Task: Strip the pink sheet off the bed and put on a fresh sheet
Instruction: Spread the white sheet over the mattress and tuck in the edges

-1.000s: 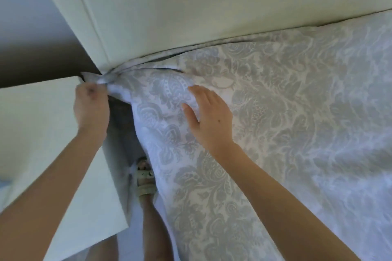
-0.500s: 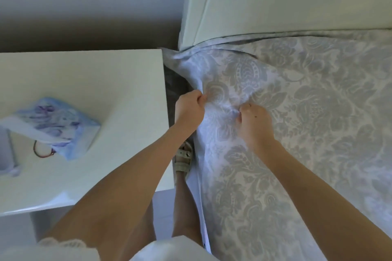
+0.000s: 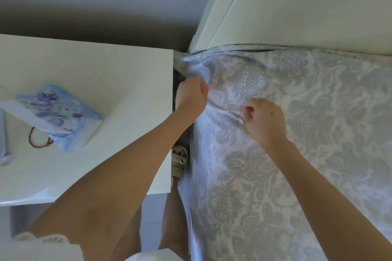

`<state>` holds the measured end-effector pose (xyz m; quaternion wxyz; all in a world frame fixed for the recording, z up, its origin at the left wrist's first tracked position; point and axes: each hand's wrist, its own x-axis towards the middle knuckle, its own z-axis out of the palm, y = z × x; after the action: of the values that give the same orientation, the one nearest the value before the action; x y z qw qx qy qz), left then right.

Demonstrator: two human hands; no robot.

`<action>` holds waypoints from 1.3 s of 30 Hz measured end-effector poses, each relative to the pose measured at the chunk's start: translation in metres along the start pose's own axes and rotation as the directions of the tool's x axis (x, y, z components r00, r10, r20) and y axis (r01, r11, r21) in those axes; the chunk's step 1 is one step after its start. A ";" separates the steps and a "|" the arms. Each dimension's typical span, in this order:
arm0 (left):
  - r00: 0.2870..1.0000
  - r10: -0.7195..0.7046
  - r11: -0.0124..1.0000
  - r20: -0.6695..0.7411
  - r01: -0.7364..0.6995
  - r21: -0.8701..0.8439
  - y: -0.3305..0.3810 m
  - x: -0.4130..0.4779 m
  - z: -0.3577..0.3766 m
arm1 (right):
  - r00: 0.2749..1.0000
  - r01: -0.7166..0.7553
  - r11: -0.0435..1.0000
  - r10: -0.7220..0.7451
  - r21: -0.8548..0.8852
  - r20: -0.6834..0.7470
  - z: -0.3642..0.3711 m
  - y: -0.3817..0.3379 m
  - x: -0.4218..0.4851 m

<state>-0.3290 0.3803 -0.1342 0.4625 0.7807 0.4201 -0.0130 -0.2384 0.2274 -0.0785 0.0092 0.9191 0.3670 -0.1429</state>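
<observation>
Fresh sheet (image 3: 307, 137), grey damask print, is lying spread flat under my right hand (image 3: 264, 121) and out to its right. Its long side edge is running from the headboard (image 3: 307, 6) back toward me, passing under my left hand (image 3: 192, 94). The corner is bunching just beyond that hand, pointing into the gap between headboard and bedside table (image 3: 95, 74). Left hand is gripping the cloth at the edge, fist closed. Right hand is pinching a fold on top; wrinkles are running between the two. A blue packet (image 3: 61, 114) is sitting on the table, well to the left of both.
</observation>
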 end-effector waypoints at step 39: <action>0.921 -0.198 0.974 -0.335 0.224 0.041 0.031 0.067 0.021 | 0.908 -0.283 0.929 0.339 0.238 -0.245 0.028 0.067 0.031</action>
<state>-0.2573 0.4008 -0.1517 0.3505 0.7397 0.5722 0.0511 -0.1787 0.1958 -0.1193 -0.1114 0.9732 0.1967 -0.0428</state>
